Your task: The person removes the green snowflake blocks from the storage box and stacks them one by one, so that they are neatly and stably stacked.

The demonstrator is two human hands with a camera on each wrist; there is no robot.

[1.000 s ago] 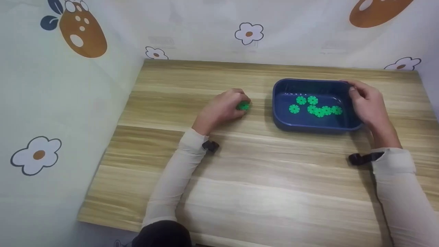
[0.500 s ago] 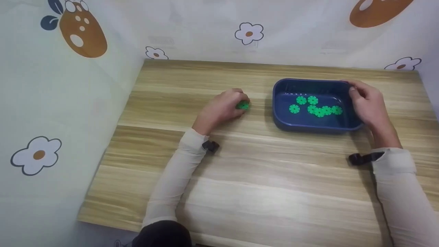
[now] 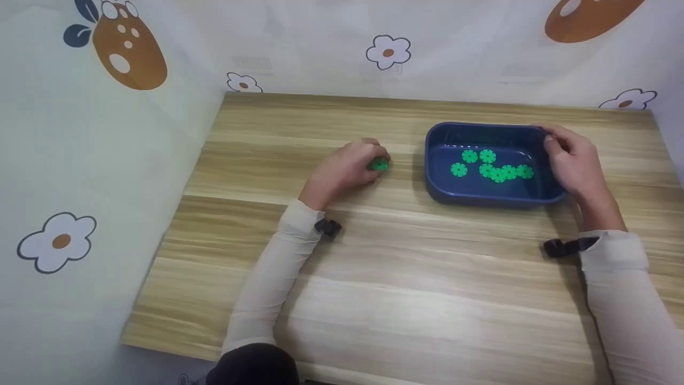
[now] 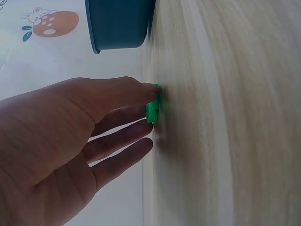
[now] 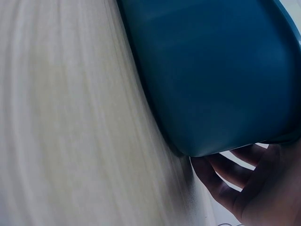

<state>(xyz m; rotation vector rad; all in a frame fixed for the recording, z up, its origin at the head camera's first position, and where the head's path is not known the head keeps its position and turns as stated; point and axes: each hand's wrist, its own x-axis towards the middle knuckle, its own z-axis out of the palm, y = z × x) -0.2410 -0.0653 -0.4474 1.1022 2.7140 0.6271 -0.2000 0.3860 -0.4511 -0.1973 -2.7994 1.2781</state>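
Note:
Between the thumb and fingers of my left hand (image 3: 350, 167) is a green notched disc (image 3: 380, 164), pinched close to the tabletop left of a blue rectangular bin. In the left wrist view the green disc (image 4: 152, 110) shows edge-on at the thumb tip, and the lower fingers are spread. My right hand (image 3: 577, 160) grips the right end of the blue bin (image 3: 494, 202), thumb over its rim and fingers along the outside. Inside the bin several green notched discs (image 3: 469, 156) lie flat on the floor, some of them overlapping at the right.
The wood-grain table (image 3: 374, 299) carries the bin near its back. Behind and to the left stand pale walls (image 3: 310, 48) printed with flowers and orange fruit shapes. A black strap (image 3: 569, 247) circles the right wrist, and another strap (image 3: 328, 228) sits at the left.
Almost nothing moves. The left fingers and the disc they pinch shift very slightly; the right hand and bin stay in place.

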